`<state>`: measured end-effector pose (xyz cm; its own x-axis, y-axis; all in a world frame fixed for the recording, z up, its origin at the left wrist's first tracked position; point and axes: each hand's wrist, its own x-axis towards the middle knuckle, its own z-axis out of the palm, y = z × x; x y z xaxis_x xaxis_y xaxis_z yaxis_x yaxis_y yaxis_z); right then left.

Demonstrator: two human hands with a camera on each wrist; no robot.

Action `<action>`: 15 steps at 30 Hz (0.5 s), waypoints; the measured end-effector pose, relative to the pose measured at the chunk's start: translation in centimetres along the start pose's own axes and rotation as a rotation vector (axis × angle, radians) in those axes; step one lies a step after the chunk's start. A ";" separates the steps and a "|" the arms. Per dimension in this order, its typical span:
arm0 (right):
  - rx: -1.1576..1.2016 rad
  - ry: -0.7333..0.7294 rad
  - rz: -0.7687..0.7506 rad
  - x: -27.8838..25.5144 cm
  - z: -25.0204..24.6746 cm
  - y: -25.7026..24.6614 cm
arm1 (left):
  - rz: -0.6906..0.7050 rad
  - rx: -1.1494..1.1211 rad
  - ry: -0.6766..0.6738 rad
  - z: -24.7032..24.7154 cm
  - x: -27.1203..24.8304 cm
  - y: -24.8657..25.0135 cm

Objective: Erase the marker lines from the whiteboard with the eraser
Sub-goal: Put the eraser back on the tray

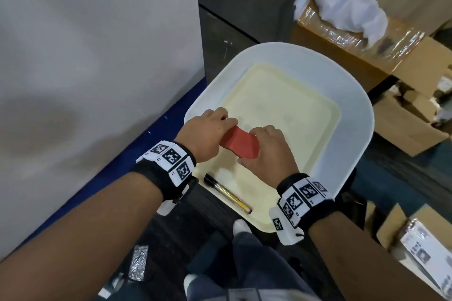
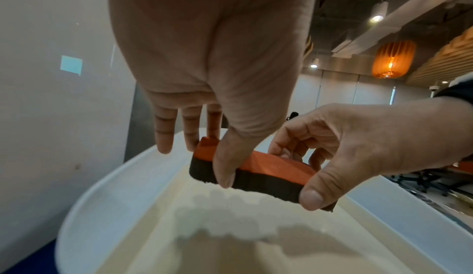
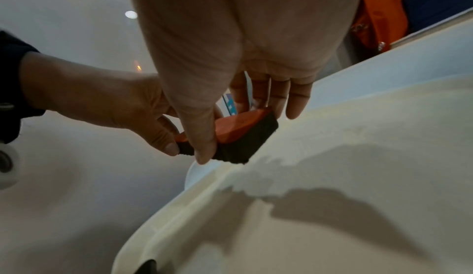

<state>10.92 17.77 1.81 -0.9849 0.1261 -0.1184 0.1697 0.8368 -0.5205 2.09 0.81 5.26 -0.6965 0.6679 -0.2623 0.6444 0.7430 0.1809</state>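
Observation:
A cream whiteboard lies flat on a white round-cornered table; faint grey traces show near its middle. Both hands hold one eraser, red on top with a black felt underside. My left hand pinches its left end between thumb and fingers. My right hand pinches the right end, thumb on the near side. The eraser hangs low over the board's near-left part, casting a shadow; whether the felt touches the board I cannot tell.
A black-capped marker lies along the board's near-left edge. A grey partition wall stands to the left. Cardboard boxes crowd the floor on the right, one with white cloth on top.

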 end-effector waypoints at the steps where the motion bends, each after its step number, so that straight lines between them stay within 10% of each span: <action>1: -0.018 -0.006 0.026 0.1 0.2 0.8 | 0.006 0.003 -0.016 0.6 0.9 0.4; 15: -0.203 -0.090 0.240 3.1 1.9 5.5 | -0.013 -0.114 -0.125 4.5 7.5 2.2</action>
<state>8.90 21.79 -3.04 -0.9091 0.2930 -0.2962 0.3779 0.8792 -0.2902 -0.32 7.28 -0.62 -0.6553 0.6528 -0.3799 0.5904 0.7564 0.2814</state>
